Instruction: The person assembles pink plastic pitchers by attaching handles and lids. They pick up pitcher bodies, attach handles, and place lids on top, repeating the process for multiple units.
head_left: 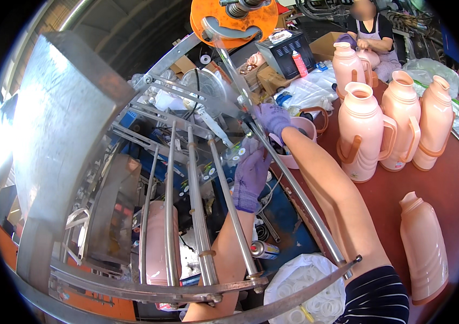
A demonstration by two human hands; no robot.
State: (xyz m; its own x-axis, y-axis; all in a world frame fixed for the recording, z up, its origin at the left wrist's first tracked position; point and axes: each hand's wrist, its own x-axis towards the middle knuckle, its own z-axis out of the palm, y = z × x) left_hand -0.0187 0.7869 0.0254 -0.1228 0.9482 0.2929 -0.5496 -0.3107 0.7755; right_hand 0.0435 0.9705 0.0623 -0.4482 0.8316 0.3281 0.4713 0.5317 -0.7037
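Note:
Both my hands wear purple gloves and reach in among the steel bars of a machine. My left hand is closed at the right end of a clear film printed with white daisies; its fingertips are partly hidden by a slanting bar. Farther off, my right hand is beside the dark upper end of that steel bar, its fingers blurred, so I cannot make out what they hold. A pink tub with dark contents stands right by my right wrist.
Several pink thermos jugs stand on the red-brown table; a handleless pink shell lies nearer. A bag of white rings and a spray can are low centre. An orange disc hangs above. Another person sits far right.

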